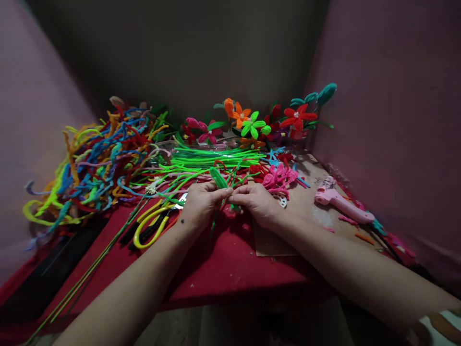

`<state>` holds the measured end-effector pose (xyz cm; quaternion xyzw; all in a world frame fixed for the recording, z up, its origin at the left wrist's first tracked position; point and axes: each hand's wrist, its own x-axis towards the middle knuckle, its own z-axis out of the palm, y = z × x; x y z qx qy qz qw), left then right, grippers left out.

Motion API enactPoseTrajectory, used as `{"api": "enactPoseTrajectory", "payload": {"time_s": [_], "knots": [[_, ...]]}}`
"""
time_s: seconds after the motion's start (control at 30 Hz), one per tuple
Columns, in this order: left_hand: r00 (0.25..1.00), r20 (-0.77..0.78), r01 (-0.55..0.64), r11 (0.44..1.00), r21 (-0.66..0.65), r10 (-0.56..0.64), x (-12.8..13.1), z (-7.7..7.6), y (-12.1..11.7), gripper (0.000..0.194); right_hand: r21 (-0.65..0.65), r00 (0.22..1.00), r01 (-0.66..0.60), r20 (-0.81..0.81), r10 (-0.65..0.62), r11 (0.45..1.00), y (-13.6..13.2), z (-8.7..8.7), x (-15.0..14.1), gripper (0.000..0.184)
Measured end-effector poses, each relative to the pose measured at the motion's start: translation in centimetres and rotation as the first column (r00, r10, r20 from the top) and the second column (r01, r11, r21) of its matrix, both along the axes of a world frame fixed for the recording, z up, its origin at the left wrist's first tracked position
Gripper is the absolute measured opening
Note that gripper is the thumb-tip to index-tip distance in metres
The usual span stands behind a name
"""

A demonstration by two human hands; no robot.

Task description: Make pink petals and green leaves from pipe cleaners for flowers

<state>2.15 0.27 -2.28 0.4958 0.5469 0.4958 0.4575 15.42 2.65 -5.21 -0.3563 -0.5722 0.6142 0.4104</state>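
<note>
My left hand [202, 202] and my right hand [255, 201] meet at the middle of a red-covered table [230, 264], fingertips pinched together. Between them they hold a green pipe-cleaner piece [218, 179], a fuzzy leaf-like loop that sticks up above my left fingers, with a thin green stem running down between the hands. Just behind the hands lies a bundle of straight bright green pipe cleaners [216, 158]. Pink pipe-cleaner shapes [278, 179] lie right of my right hand.
A tangled heap of many-coloured pipe cleaners [97, 163] fills the left. Finished pipe-cleaner flowers [252, 122] stand at the back. Yellow-handled scissors [149, 228] lie left of my left hand. A pink glue gun [340, 202] rests on brown cardboard [309, 202] at right. Walls close in both sides.
</note>
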Motion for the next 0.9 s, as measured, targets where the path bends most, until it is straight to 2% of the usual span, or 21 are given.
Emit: {"api": "enactPoseTrajectory", "payload": {"time_s": [0.13, 0.3, 0.43, 0.67, 0.83, 0.9], "knots": [[0.997, -0.040, -0.056, 0.995, 0.083, 0.060, -0.2, 0.4, 0.0, 0.026, -0.001, 0.999, 0.043, 0.002, -0.043, 0.999, -0.2, 0.1, -0.2, 0.012], [0.983, -0.118, -0.125, 0.981, 0.151, 0.143, -0.2, 0.8, -0.1, 0.024, 0.006, 1.000, 0.008, 0.007, -0.008, 1.000, -0.7, 0.0, -0.4, 0.011], [0.996, -0.028, -0.081, 0.993, 0.087, 0.083, -0.1, 0.7, -0.1, 0.024, 0.003, 0.998, -0.029, -0.050, 0.029, 1.000, -0.9, -0.1, -0.3, 0.013], [0.988, 0.154, -0.044, 0.996, 0.077, 0.032, -0.5, -0.2, 0.7, 0.019, -0.027, 0.998, -0.054, -0.025, 0.053, 0.998, -1.0, 0.0, 0.0, 0.014], [0.991, -0.082, -0.087, 0.974, 0.211, 0.106, -0.3, 0.3, 0.4, 0.023, -0.062, 0.998, -0.042, -0.040, 0.040, 0.997, -1.0, -0.1, -0.1, 0.015], [0.984, -0.120, -0.102, 0.967, 0.232, 0.133, -0.1, 0.6, 0.3, 0.027, -0.055, 0.999, -0.023, -0.036, 0.021, 0.998, -1.0, -0.2, 0.0, 0.015]]}}
